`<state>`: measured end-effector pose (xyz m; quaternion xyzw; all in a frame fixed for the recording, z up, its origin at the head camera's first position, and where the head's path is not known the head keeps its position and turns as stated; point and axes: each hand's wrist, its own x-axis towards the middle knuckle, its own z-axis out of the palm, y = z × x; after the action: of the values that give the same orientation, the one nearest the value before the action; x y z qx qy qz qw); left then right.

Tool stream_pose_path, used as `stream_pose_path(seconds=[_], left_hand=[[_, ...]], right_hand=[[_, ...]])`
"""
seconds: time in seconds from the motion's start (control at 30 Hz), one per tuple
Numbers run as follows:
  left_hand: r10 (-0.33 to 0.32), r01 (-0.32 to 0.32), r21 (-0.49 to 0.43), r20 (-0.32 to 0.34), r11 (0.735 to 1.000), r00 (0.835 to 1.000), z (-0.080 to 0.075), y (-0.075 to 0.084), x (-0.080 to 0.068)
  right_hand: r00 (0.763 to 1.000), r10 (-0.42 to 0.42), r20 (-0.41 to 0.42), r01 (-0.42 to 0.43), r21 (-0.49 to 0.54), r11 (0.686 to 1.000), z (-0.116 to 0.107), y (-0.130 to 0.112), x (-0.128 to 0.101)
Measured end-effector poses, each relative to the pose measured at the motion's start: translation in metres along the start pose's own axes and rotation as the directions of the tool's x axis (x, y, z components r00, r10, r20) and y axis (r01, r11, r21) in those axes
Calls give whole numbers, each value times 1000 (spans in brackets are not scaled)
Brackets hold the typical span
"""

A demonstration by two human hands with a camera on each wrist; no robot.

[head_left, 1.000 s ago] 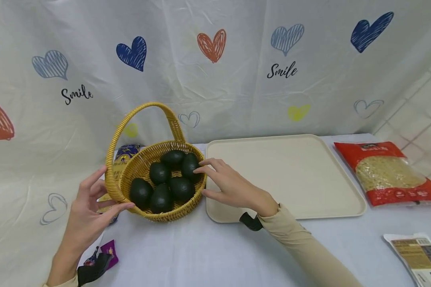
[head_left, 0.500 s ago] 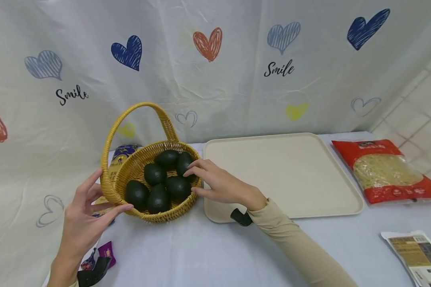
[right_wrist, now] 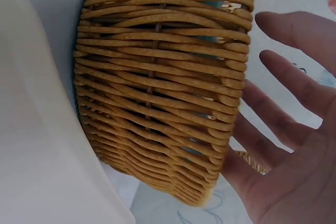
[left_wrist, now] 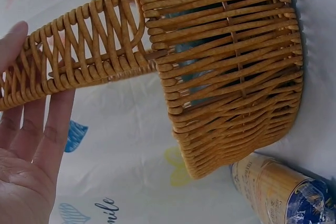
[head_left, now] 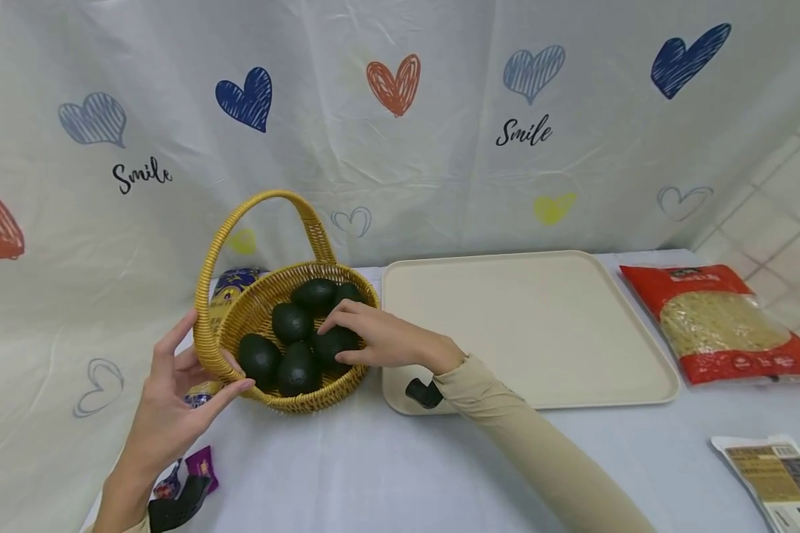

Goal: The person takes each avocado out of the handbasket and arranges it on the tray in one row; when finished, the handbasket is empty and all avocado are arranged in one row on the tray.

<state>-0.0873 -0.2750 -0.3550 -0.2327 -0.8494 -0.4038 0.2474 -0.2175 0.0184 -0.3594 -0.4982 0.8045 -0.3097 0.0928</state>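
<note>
Left hand (head_left: 173, 403): fingers pinching basket (head_left: 307, 403) handle (head_left: 203, 296) | right hand (head_left: 393, 340): fingers spread over avocado (head_left: 333, 351) in basket, cannot tell if gripping | tray (head_left: 527, 333) just beside basket

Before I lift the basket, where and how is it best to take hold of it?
Probably the top of the handle, from above: it arches over the avocados with no hand on it; the left hand holds the handle lower down.
</note>
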Motion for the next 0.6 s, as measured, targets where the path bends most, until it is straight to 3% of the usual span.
stream_pose_path(seconds=[0.3,0.6], left_hand=[[8,-8,-29,-1,1000,1000,3,-3,-2],[-15,16,-23,49,1000,999,2,-4,-1]], right_hand=[[993,82,84,-77,-54,996,7,4,15],[983,143,111,-128,-137,982,10,2,27]])
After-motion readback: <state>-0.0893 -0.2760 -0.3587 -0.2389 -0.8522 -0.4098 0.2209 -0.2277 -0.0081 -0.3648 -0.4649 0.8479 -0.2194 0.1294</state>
